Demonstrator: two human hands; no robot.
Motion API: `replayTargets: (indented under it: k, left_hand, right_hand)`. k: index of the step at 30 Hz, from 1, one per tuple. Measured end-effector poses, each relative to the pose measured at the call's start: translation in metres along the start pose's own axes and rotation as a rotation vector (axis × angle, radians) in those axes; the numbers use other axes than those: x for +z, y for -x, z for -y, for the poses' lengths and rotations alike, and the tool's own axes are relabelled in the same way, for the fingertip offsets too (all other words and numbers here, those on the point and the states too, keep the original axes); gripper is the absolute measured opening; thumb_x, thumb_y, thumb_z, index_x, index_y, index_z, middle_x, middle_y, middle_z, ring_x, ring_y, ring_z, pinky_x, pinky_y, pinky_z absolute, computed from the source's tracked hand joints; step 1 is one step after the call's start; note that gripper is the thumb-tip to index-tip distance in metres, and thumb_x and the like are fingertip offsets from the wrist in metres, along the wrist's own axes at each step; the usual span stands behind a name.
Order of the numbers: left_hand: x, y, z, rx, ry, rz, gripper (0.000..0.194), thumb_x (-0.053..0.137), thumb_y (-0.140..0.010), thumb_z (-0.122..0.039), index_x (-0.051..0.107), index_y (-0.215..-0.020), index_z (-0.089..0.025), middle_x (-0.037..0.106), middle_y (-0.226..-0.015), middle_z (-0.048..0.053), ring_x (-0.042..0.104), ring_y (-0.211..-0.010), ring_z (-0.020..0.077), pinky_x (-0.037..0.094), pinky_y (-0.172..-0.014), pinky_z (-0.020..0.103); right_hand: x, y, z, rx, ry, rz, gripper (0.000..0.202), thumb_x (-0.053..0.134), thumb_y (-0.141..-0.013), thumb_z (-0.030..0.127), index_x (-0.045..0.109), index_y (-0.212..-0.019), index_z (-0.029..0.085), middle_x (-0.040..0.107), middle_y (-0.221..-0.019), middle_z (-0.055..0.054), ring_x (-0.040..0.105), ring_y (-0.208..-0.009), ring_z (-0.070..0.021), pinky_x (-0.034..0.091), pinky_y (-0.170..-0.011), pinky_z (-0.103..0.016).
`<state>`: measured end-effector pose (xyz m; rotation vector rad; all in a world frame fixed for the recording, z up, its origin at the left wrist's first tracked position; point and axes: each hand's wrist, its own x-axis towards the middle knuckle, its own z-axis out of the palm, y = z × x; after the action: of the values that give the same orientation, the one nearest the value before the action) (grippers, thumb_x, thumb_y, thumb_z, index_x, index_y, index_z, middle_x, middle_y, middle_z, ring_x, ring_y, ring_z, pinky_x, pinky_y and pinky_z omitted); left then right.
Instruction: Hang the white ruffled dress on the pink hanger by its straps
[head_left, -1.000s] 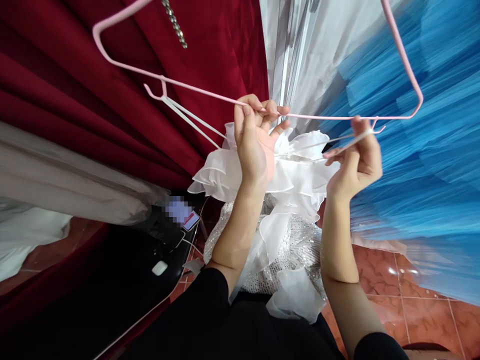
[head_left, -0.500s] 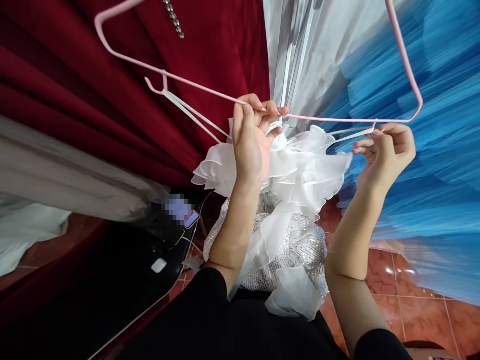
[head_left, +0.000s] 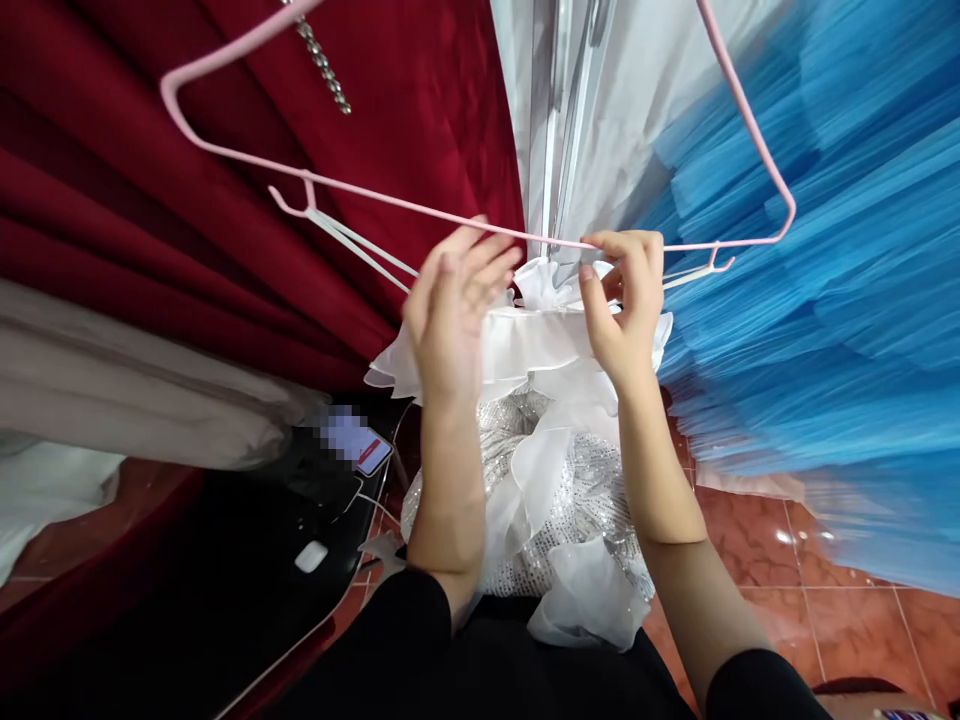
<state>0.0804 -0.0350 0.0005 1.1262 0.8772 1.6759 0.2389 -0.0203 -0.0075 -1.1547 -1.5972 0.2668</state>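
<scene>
A pink hanger (head_left: 420, 207) stretches across the upper view, with a small hook at each end of its lower bar. White straps loop over both hooks and carry a white dress (head_left: 540, 345) with a ruffled top and silvery sequins below. My right hand (head_left: 630, 290) has its fingers bent round the lower bar, right of the middle; the thumb sits apart below it. Just under the bar, my left hand (head_left: 454, 310) is open, its fingers stretched and slightly blurred, in front of the ruffles. Part of the dress is hidden behind my forearms.
Dark red drapes (head_left: 405, 120) hang at the left, a blue tulle skirt (head_left: 840, 300) at the right. On a black surface (head_left: 247, 570) at lower left lie a phone (head_left: 373, 455) and a white case (head_left: 310, 556). Reddish tiles (head_left: 757, 550) cover the floor.
My left hand has come off the hanger's bar and moved left. My right hand has left the right hook and moved inward along the bar. The hanger has shifted left in view.
</scene>
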Motion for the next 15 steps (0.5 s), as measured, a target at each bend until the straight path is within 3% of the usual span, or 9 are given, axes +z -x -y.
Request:
replayTargets:
  k: [4, 5, 7, 9, 12, 15]
  left_hand:
    - [-0.049, 0.003, -0.008, 0.355, -0.230, -0.401, 0.021, 0.058, -0.090, -0.025, 0.066, -0.110, -0.028, 0.068, -0.114, 0.000, 0.064, -0.113, 0.0218, 0.050, -0.100, 0.039]
    - [-0.060, 0.000, -0.008, 0.394, -0.290, -0.424, 0.023, 0.063, -0.087, -0.022, 0.066, -0.109, -0.029, 0.067, -0.115, -0.002, 0.062, -0.118, 0.0226, 0.049, -0.101, 0.039]
    - [-0.076, -0.011, -0.004, 0.388, -0.360, -0.400, 0.024, 0.070, -0.083, -0.024, 0.067, -0.107, -0.027, 0.068, -0.113, 0.000, 0.062, -0.117, 0.0243, 0.050, -0.099, 0.040]
    - [-0.080, -0.021, 0.001, 0.275, -0.393, -0.325, 0.016, 0.069, -0.086, -0.030, 0.069, -0.098, -0.021, 0.071, -0.100, 0.004, 0.068, -0.102, 0.0240, 0.054, -0.091, 0.041]
    - [-0.071, -0.026, 0.004, 0.206, -0.396, -0.271, 0.016, 0.065, -0.088, -0.032, 0.068, -0.081, -0.018, 0.071, -0.081, 0.004, 0.069, -0.080, 0.0203, 0.057, -0.078, 0.039]
    - [-0.063, -0.020, 0.000, 0.237, -0.397, -0.344, 0.014, 0.068, -0.085, -0.027, 0.068, -0.073, -0.019, 0.070, -0.070, 0.001, 0.068, -0.068, 0.0190, 0.058, -0.069, 0.037]
  right_hand:
    - [0.006, 0.009, -0.001, -0.007, 0.020, -0.010, 0.027, 0.049, -0.094, 0.040, 0.056, -0.119, 0.033, 0.052, -0.114, -0.005, 0.056, -0.089, -0.0153, 0.054, -0.063, -0.031]
    - [0.007, 0.009, -0.001, -0.010, 0.018, -0.017, 0.026, 0.048, -0.095, 0.040, 0.056, -0.119, 0.033, 0.052, -0.114, -0.005, 0.056, -0.092, -0.0157, 0.054, -0.063, -0.031]
    - [0.007, 0.006, -0.003, -0.014, 0.012, -0.040, 0.025, 0.045, -0.096, 0.042, 0.058, -0.115, 0.033, 0.053, -0.112, -0.005, 0.056, -0.094, -0.0162, 0.054, -0.064, -0.031]
    - [0.007, 0.001, -0.007, -0.018, 0.010, -0.068, 0.025, 0.043, -0.097, 0.044, 0.060, -0.111, 0.031, 0.053, -0.107, -0.005, 0.056, -0.093, -0.0160, 0.054, -0.067, -0.032]
    - [0.006, -0.005, -0.013, -0.026, 0.012, -0.118, 0.029, 0.042, -0.097, 0.048, 0.063, -0.102, 0.029, 0.054, -0.098, -0.004, 0.056, -0.088, -0.0158, 0.055, -0.070, -0.035]
    - [0.002, -0.009, -0.019, -0.027, 0.028, -0.107, 0.029, 0.043, -0.096, 0.050, 0.064, -0.097, 0.029, 0.055, -0.094, -0.004, 0.056, -0.086, -0.0161, 0.055, -0.073, -0.036]
